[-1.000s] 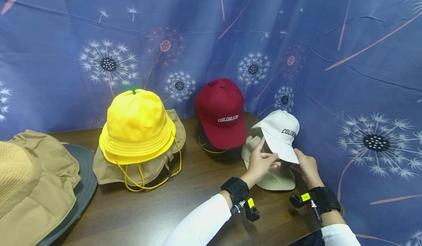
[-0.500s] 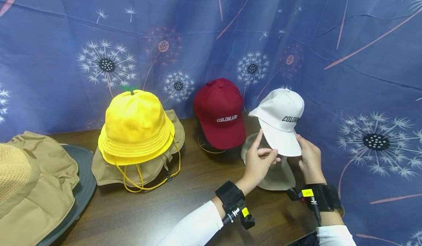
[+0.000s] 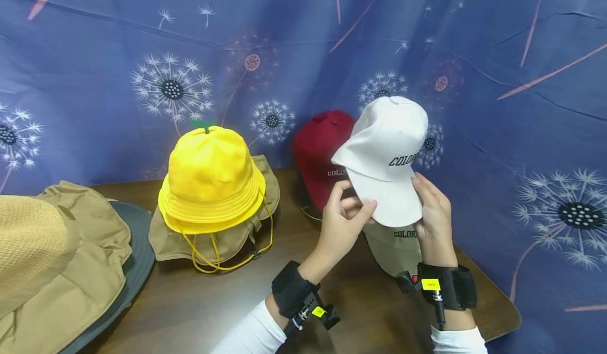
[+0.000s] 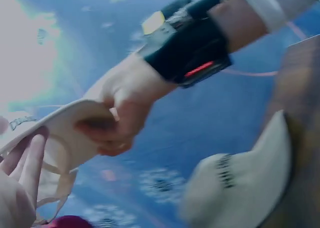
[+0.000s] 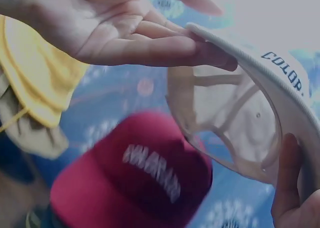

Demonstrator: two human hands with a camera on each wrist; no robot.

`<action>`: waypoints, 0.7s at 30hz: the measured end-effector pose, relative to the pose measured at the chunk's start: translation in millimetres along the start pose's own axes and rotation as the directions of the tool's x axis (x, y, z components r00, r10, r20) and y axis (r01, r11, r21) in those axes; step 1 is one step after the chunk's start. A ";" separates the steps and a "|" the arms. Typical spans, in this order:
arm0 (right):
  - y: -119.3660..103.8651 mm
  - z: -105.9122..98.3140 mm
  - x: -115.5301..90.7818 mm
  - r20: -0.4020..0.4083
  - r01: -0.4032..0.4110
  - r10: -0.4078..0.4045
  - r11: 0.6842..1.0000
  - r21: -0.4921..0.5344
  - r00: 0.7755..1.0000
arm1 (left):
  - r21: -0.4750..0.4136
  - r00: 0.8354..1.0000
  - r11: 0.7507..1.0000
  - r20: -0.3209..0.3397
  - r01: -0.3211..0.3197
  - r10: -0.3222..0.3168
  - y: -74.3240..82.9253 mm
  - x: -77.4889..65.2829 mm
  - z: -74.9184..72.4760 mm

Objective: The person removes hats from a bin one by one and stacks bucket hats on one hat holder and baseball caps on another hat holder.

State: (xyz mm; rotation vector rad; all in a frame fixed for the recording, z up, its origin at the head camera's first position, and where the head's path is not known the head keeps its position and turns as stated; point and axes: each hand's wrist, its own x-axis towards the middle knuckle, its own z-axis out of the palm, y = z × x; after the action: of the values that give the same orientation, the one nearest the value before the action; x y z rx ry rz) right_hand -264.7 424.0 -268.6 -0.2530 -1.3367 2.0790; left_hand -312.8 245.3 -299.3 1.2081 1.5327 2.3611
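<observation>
Both hands hold a white baseball cap (image 3: 391, 138) in the air by its brim. My left hand (image 3: 343, 222) pinches the brim's left edge, thumb on top and fingers beneath. On the opposite edge, my right hand (image 3: 433, 217) grips the brim. The right wrist view shows the cap's hollow inside (image 5: 230, 108) and part of its dark lettering. Behind the white cap stands a red baseball cap (image 3: 313, 154), partly covered. A beige cap (image 3: 391, 248) with dark lettering lies on the table below, its crown hidden by the white cap and hands.
On the brown table (image 3: 189, 296), a yellow bucket hat (image 3: 208, 175) with a cord sits over a tan hat (image 3: 177, 243). At the left lie a tan hat with a woven crown (image 3: 33, 233) and a dark grey brim (image 3: 139, 243). A blue patterned cloth (image 3: 294, 38) hangs behind.
The white cap has risen off the beige cap and moved left and nearer, now covering part of the red cap. Both hands moved with it. The head view has shifted slightly.
</observation>
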 end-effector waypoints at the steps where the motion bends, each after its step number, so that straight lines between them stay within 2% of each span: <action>1: -1.9 6.6 -1.0 0.037 0.014 -0.015 1.000 0.016 0.999 | 0.008 1.000 1.000 0.009 -0.014 0.014 7.0 1.9 -4.8; 4: -5.9 27.9 -1.1 0.122 0.037 -0.045 0.997 0.068 0.992 | 0.035 0.998 0.997 0.007 -0.064 0.064 23.7 5.9 -18.3; 8: -4.1 58.1 3.9 0.127 0.062 -0.072 0.994 0.086 0.989 | 0.084 0.990 0.989 -0.069 -0.118 0.124 37.0 8.8 -34.8; 10: -2.3 70.9 6.9 0.098 0.095 -0.096 0.995 0.013 0.991 | 0.099 0.982 0.987 -0.122 -0.130 0.142 40.8 9.9 -41.1; 11: -1.9 76.1 7.9 0.085 0.123 -0.117 0.990 -0.063 0.989 | 0.105 0.978 0.985 -0.146 -0.137 0.152 42.4 10.5 -43.7; 12: -2.2 80.5 8.3 0.074 0.143 -0.133 0.978 -0.149 0.988 | 0.104 0.973 0.984 -0.169 -0.142 0.158 43.7 11.0 -45.7; 13: -2.5 84.1 8.6 0.064 0.169 -0.157 0.951 -0.258 0.985 | 0.100 0.969 0.984 -0.185 -0.148 0.165 44.8 11.2 -47.4; 16: -4.7 92.9 4.2 0.075 0.202 -0.192 0.825 -0.527 0.979 | 0.097 0.951 0.977 -0.230 -0.188 0.206 46.6 11.0 -52.0; 18: -3.8 98.1 -1.5 0.129 0.229 -0.191 0.760 -0.608 0.973 | 0.104 0.930 0.966 -0.264 -0.235 0.255 47.6 9.9 -55.1; 19: -2.5 101.8 -5.3 0.163 0.245 -0.184 0.749 -0.615 0.969 | 0.101 0.919 0.960 -0.280 -0.260 0.278 47.7 9.4 -56.8; 21: 1.8 110.0 -13.6 0.253 0.278 -0.159 0.779 -0.561 0.954 | 0.113 0.892 0.946 -0.313 -0.305 0.325 48.2 8.3 -60.4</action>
State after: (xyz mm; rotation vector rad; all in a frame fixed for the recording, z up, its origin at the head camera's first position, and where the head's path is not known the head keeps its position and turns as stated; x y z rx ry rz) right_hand -307.9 333.3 -221.6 -0.1460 -2.0183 1.4653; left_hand -341.4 180.5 -267.4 1.2032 1.6129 2.8725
